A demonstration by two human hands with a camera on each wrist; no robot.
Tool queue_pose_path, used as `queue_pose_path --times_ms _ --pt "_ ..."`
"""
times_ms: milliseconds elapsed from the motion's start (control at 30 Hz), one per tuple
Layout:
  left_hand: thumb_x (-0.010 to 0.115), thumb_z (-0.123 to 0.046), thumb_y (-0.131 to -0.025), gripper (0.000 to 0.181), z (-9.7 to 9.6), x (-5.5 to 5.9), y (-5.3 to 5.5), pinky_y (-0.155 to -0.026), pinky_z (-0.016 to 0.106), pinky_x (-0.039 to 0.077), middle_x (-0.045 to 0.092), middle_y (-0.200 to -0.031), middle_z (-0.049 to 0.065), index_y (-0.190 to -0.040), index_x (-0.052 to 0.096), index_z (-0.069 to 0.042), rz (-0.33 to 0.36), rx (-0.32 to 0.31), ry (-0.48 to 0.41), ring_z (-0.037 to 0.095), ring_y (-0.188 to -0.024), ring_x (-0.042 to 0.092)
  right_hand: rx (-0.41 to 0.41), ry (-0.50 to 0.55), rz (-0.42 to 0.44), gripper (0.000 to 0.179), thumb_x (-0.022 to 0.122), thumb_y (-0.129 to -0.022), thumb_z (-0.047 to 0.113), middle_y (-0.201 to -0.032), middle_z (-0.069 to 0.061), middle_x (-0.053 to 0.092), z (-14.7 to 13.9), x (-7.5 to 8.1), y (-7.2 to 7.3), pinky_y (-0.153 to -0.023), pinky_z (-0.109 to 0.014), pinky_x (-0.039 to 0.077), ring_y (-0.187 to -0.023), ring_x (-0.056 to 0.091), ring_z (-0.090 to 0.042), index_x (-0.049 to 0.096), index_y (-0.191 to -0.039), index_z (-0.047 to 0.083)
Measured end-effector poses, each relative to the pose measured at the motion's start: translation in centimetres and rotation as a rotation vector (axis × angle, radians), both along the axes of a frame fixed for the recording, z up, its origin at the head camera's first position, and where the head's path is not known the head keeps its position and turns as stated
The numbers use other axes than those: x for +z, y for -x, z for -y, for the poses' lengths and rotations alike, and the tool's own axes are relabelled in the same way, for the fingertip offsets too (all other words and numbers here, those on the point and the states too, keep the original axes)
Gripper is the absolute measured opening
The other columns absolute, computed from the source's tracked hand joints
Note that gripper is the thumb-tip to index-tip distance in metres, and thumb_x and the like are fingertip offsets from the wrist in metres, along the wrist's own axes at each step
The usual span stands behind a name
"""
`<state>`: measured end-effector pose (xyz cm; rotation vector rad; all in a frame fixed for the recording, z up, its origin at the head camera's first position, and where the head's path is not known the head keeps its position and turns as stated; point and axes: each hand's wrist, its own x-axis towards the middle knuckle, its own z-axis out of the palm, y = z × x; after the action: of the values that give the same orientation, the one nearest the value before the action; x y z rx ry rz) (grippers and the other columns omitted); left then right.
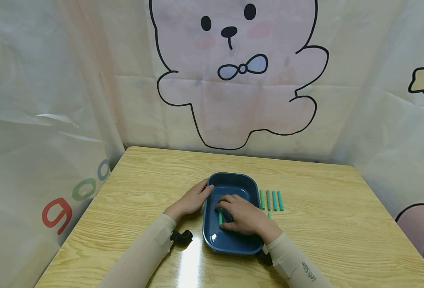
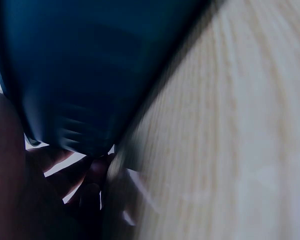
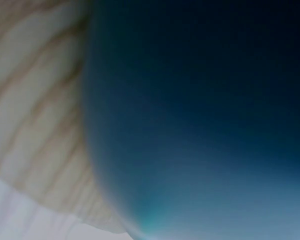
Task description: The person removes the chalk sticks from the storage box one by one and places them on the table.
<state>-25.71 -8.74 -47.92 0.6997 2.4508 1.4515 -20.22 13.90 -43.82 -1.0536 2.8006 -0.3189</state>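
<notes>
A deep blue plastic container (image 1: 213, 246) with rounded corners stands on the wooden table. My left hand (image 1: 191, 199) holds its left side, thumb over the rim and fingers against the outer wall; the left wrist view shows those fingers (image 2: 92, 172) at a lower corner. My right hand (image 1: 242, 216) reaches inside and pinches a slim green stick (image 1: 220, 217) between thumb and fingers. Right of the container several green and teal sticks (image 1: 268, 200) lie in a row. Another green stick (image 1: 270, 216) is partly hidden behind the right hand. Only the blurred container (image 3: 180, 150) and table show in the right wrist view.
The wooden table (image 1: 323, 208) extends on both sides of the container. Behind it hangs a cloth backdrop (image 1: 132, 108) with a cartoon bear, and cloth walls stand left and right. Black wrist straps (image 1: 181, 237) sit under the forearms.
</notes>
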Motion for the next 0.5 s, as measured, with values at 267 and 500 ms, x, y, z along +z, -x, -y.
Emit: queue_pose_path --times_ms 267,500 --pt "0.032 -0.041 -0.115 0.052 -0.07 -0.15 0.17 -0.123 0.051 0.034 0.042 -0.164 0.003 -0.163 0.033 -0.023 0.014 0.006 0.01 0.027 -0.152 0.04 0.001 0.017 0.001 0.052 0.076 -0.094 0.044 -0.141 0.0 0.06 -0.01 0.07 -0.09 -0.11 -0.046 0.048 -0.133 0.055 -0.025 0.063 -0.138 0.019" --pt "0.033 -0.043 -0.114 0.053 0.0 -0.31 0.27 -0.123 0.051 0.035 0.043 -0.163 0.003 -0.163 0.034 -0.023 0.014 0.006 0.005 0.025 -0.151 0.041 0.004 0.034 -0.003 0.05 0.077 -0.094 0.041 -0.14 0.0 0.06 -0.05 0.28 -0.13 -0.11 -0.046 0.049 -0.131 0.056 -0.024 0.064 -0.138 0.019"
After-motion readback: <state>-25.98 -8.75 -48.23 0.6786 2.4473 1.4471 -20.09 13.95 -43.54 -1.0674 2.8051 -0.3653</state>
